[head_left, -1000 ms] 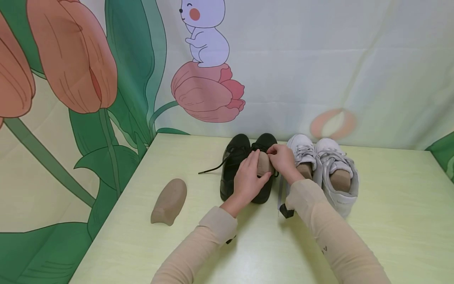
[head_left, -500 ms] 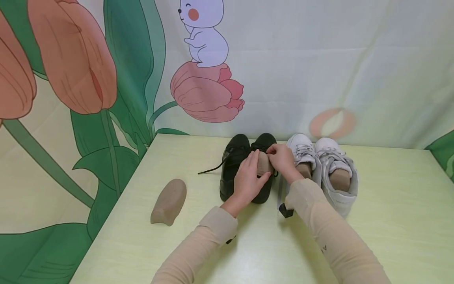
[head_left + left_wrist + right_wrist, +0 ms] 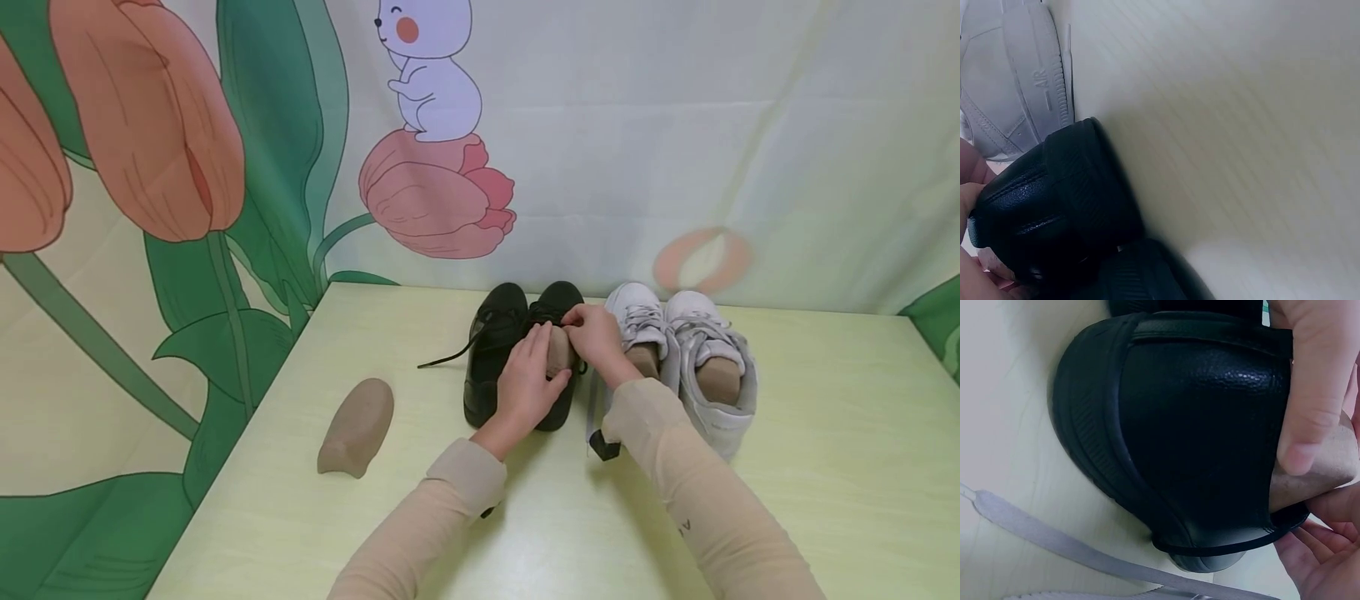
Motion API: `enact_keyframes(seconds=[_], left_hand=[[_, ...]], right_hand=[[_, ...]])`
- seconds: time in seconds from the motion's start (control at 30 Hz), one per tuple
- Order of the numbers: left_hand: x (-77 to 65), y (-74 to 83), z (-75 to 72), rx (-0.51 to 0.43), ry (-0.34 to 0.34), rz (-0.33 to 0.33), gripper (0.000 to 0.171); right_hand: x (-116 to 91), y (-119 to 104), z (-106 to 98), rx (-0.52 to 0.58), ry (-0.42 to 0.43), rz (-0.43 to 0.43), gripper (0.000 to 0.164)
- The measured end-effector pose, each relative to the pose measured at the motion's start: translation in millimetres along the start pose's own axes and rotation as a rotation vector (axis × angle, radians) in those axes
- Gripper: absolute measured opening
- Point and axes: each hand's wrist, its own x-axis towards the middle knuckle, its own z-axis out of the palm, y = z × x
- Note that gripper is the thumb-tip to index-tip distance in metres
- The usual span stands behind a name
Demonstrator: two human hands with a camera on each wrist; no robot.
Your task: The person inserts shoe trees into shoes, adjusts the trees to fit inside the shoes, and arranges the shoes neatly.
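Observation:
A brown moulded shoe insert [image 3: 558, 354] sits partly in the opening of the right-hand black shoe [image 3: 562, 297]. My left hand [image 3: 527, 379] holds it, fingers over its left side and thumb [image 3: 1300, 456] on its near end. From the right, my right hand [image 3: 597, 337] pinches the edge of that shoe's opening; its fingers show beside the rim in the right wrist view. The insert's front part is hidden inside the shoe. Close on the left stands the other black shoe [image 3: 480, 400], a loose lace trailing out leftward.
A second brown shoe insert [image 3: 358, 425] lies on the pale table [image 3: 247, 517] at the left. Two white sneakers [image 3: 720, 425] stand right of the black pair, each with a brown insert inside. A printed cloth [image 3: 585, 192] hangs behind the table.
My left hand has shifted slightly back toward the heel, and the insert under it has moved a little the same way. My right hand keeps its place.

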Motion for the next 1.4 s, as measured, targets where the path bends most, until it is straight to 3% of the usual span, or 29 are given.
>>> enact_keyframes(seconds=[0.33, 0.97, 1.4], left_hand=[[0.4, 1.0, -0.9, -0.007, 0.017, -0.003, 0.065], [6.9, 1.6, 3.5, 0.017, 0.055, -0.067, 0.053], [7.1, -0.2, 4.4, 0.088, 0.084, -0.027, 0.052]], right_hand=[[-0.9, 0.8, 0.3, -0.003, -0.001, 0.0, 0.015], [-0.2, 1.2, 0.2, 0.013, -0.009, 0.001, 0.013], [-0.1, 2.2, 1.1, -0.005, -0.014, 0.006, 0.012]])
